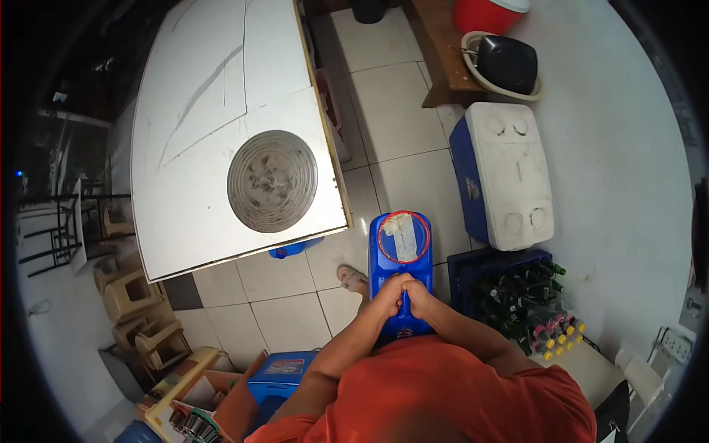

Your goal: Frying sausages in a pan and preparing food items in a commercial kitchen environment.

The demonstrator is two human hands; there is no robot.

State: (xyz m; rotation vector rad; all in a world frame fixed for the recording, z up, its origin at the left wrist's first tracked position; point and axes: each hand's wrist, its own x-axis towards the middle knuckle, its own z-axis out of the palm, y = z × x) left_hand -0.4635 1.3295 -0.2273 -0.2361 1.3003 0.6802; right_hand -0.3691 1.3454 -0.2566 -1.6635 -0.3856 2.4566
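Note:
A blue plastic jerrycan [400, 243] is right in front of my body, over the tiled floor. Both hands meet on its top handle: my left hand [390, 293] and my right hand [418, 296] are closed around it, their fingers touching. Which of the hands bears more of the grip cannot be told. Beyond them, the can's top bears a red ring with a pale, torn patch inside it. The can's cap end is close against my red shirt. Whether the can touches the floor is not clear.
A white table [194, 221] with a round metal tray [272, 181] stands at the left. To the right are a blue-and-white cooler [520, 177] and a blue crate [462, 277] of green bottles. Plastic stools [130, 293] and a blue stool [285, 368] stand lower left.

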